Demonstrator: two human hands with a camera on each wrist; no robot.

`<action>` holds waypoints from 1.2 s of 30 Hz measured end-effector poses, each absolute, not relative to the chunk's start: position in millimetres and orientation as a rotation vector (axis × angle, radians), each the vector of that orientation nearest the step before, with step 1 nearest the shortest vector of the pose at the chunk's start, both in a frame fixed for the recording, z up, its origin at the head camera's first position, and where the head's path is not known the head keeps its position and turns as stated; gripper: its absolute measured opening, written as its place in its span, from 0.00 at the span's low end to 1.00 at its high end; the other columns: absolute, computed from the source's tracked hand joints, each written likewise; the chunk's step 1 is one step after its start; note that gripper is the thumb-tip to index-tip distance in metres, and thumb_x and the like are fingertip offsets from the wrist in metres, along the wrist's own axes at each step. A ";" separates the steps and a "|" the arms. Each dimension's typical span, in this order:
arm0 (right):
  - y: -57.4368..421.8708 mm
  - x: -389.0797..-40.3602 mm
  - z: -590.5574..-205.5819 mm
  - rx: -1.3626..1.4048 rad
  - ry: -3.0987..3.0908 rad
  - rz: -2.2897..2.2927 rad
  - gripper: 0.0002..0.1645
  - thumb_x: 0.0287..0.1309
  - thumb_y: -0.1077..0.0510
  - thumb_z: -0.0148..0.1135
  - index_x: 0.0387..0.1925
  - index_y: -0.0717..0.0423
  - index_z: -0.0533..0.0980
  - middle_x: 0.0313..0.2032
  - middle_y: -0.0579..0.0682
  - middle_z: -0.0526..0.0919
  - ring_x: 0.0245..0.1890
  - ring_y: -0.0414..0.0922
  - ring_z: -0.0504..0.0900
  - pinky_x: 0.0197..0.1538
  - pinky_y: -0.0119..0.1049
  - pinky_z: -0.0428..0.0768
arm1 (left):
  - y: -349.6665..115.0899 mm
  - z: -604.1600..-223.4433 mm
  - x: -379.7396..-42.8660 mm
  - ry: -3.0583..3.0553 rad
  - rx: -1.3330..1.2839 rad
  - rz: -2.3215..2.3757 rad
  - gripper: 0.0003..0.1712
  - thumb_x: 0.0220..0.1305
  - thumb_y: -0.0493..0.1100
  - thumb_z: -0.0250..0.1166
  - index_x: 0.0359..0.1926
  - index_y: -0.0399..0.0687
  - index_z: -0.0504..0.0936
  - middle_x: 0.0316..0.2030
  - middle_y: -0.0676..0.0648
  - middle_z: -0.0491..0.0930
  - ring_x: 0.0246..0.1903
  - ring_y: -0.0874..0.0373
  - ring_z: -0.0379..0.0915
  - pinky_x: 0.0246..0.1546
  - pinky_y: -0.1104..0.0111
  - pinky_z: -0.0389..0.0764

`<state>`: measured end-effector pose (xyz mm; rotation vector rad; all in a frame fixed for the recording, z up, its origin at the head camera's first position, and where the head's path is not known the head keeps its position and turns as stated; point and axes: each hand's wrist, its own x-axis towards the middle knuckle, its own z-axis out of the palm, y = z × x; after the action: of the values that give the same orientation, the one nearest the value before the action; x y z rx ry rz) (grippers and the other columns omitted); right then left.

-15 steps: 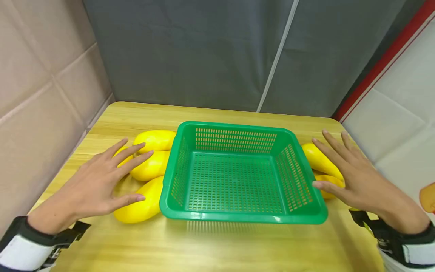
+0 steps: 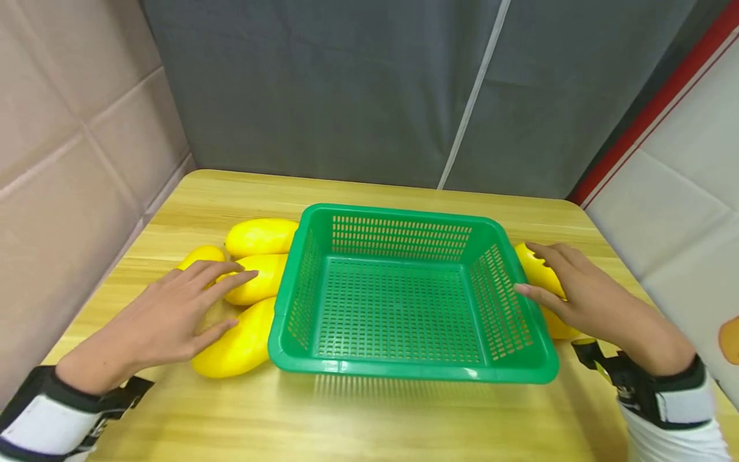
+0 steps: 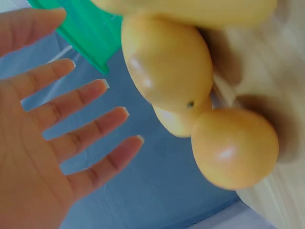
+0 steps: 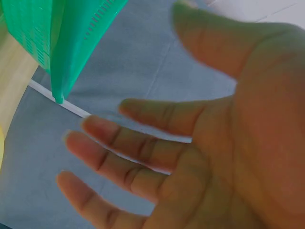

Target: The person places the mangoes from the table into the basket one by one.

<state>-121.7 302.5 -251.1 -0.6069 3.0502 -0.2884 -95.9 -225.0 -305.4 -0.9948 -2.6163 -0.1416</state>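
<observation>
A green plastic basket (image 2: 412,369) with slotted walls stands in the middle of the wooden table, its inside bare. On its left lie several smooth yellow mangoes (image 2: 237,340), the nearer ones against its side. My left hand (image 2: 164,317) hovers over them, fingers spread and slightly bent, holding nothing. In the left wrist view its palm faces the mangoes (image 3: 167,62) with a gap between. My right hand (image 2: 600,301) is above the mangoes (image 2: 539,266) on the basket's right, partly hiding them. Its thumb overlaps the basket's right rim in the head view; its relaxed fingers grip nothing.
The wooden table (image 2: 369,423) has a grey curtain (image 2: 323,96) behind it. A pale tiled wall (image 2: 69,173) rises on the left and a white panel (image 2: 687,212) with a red border on the right. An orange shape (image 2: 730,340) shows at the right edge.
My right hand has moved left and slightly down, closer over the right-hand mangoes and basket rim. The left hand's fingers have bent a little and lowered. Basket and mangoes stay in place.
</observation>
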 end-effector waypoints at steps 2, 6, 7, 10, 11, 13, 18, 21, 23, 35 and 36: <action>303.8 -123.9 -254.1 -0.575 3.034 -0.258 0.43 0.61 0.39 0.52 0.62 0.70 0.58 0.51 0.67 0.68 0.48 0.60 0.67 0.46 0.59 0.70 | -226.8 -304.8 -103.6 -2.617 -0.974 -0.127 0.36 0.48 0.50 0.66 0.60 0.49 0.70 0.53 0.45 0.71 0.51 0.49 0.64 0.35 0.47 0.73; 306.5 -126.6 -262.3 -0.506 3.000 -0.199 0.43 0.61 0.38 0.51 0.57 0.75 0.62 0.44 0.67 0.74 0.41 0.57 0.72 0.41 0.54 0.74 | -227.5 -305.1 -117.9 -2.646 -0.962 -0.113 0.35 0.48 0.51 0.66 0.59 0.47 0.70 0.52 0.45 0.72 0.50 0.49 0.66 0.35 0.49 0.74; 306.9 -127.1 -264.1 -0.502 2.992 -0.190 0.43 0.61 0.38 0.50 0.56 0.76 0.63 0.43 0.66 0.75 0.39 0.57 0.74 0.40 0.53 0.75 | -227.3 -305.0 -121.0 -2.659 -0.965 -0.112 0.36 0.48 0.51 0.66 0.59 0.47 0.70 0.52 0.45 0.72 0.50 0.48 0.66 0.35 0.49 0.74; 307.3 -128.6 -267.7 -0.510 2.982 -0.174 0.42 0.61 0.38 0.51 0.54 0.75 0.65 0.39 0.63 0.77 0.34 0.52 0.75 0.37 0.49 0.76 | -225.8 -303.4 -129.4 -2.704 -0.978 -0.109 0.37 0.49 0.51 0.67 0.60 0.45 0.69 0.52 0.42 0.72 0.50 0.47 0.66 0.37 0.48 0.74; 307.2 -129.1 -268.3 -0.510 2.979 -0.181 0.41 0.61 0.39 0.51 0.53 0.75 0.66 0.37 0.61 0.78 0.32 0.50 0.75 0.35 0.47 0.76 | -224.9 -302.5 -131.9 -2.722 -0.982 -0.106 0.37 0.50 0.51 0.67 0.60 0.44 0.68 0.52 0.42 0.71 0.50 0.46 0.66 0.38 0.48 0.73; 306.3 -130.0 -269.0 -0.513 2.967 -0.202 0.38 0.60 0.39 0.52 0.50 0.73 0.69 0.33 0.56 0.78 0.29 0.46 0.74 0.33 0.44 0.76 | -223.5 -300.7 -136.5 -2.757 -0.988 -0.101 0.37 0.50 0.51 0.67 0.61 0.44 0.68 0.53 0.41 0.71 0.50 0.46 0.65 0.39 0.48 0.73; 302.2 -132.6 -269.3 -0.521 2.909 -0.267 0.31 0.61 0.39 0.51 0.43 0.65 0.73 0.25 0.45 0.77 0.24 0.40 0.71 0.30 0.38 0.73 | -220.0 -298.2 -145.2 -2.830 -0.974 -0.087 0.37 0.52 0.53 0.66 0.61 0.45 0.67 0.54 0.42 0.71 0.49 0.48 0.65 0.41 0.49 0.73; 299.7 -134.1 -269.6 -0.510 2.876 -0.293 0.29 0.62 0.39 0.50 0.42 0.63 0.74 0.23 0.42 0.77 0.22 0.38 0.71 0.30 0.38 0.73 | -219.2 -297.8 -148.5 -2.863 -0.957 -0.079 0.38 0.52 0.55 0.65 0.61 0.45 0.67 0.54 0.43 0.71 0.49 0.48 0.65 0.42 0.49 0.72; 298.5 -134.7 -269.9 -0.498 2.864 -0.306 0.29 0.62 0.39 0.49 0.42 0.63 0.74 0.23 0.42 0.77 0.22 0.38 0.72 0.30 0.37 0.73 | -218.7 -298.3 -150.7 -2.880 -0.960 -0.076 0.37 0.53 0.55 0.65 0.61 0.45 0.68 0.54 0.43 0.71 0.50 0.48 0.65 0.43 0.48 0.72; 295.8 -137.2 -274.9 -0.532 2.916 -0.237 0.22 0.63 0.45 0.52 0.34 0.63 0.71 0.22 0.45 0.72 0.21 0.39 0.69 0.28 0.37 0.71 | -206.1 -305.2 -166.2 -3.072 -0.909 -0.031 0.42 0.48 0.57 0.68 0.61 0.41 0.68 0.48 0.42 0.70 0.43 0.48 0.67 0.43 0.51 0.72; 295.6 -137.3 -275.3 -0.528 2.921 -0.225 0.21 0.63 0.46 0.52 0.33 0.62 0.70 0.21 0.46 0.70 0.21 0.40 0.68 0.28 0.37 0.69 | -205.0 -306.0 -167.6 -3.079 -0.908 -0.023 0.42 0.47 0.57 0.68 0.60 0.41 0.68 0.46 0.43 0.69 0.41 0.48 0.67 0.42 0.52 0.73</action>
<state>-137.3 295.6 -275.3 -0.5285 2.9210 -0.2254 -167.6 -205.0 -306.0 -0.9077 -3.0788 -0.0230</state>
